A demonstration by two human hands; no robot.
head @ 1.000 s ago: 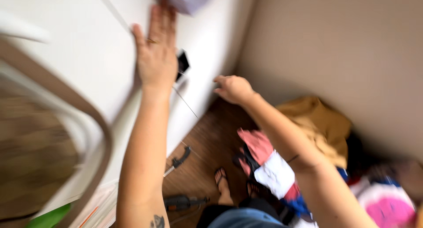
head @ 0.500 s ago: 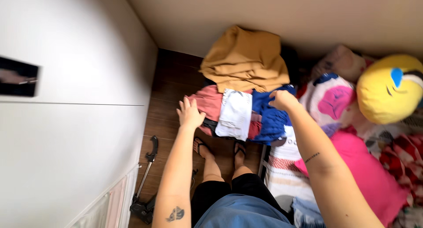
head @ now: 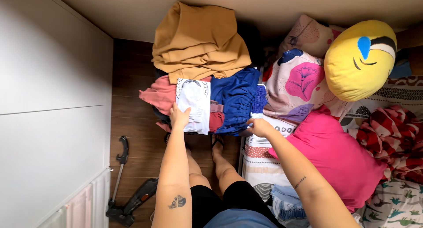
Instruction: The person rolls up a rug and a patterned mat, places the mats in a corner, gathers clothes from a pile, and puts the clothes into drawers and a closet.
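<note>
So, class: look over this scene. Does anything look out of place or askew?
Yes. The clothes pile the left hand and right hand are on is uneven, and the mustard garment on top is loosely bunched. A stick vacuum lies flat on the floor by the cabinet.

We see a mustard-brown garment (head: 198,40), a white printed shirt (head: 194,104), royal-blue clothes (head: 235,98), a salmon-pink garment (head: 158,96), a yellow face cushion (head: 359,60), a hot-pink pillow (head: 335,153) and a red-and-white plaid cloth (head: 390,133).
</note>
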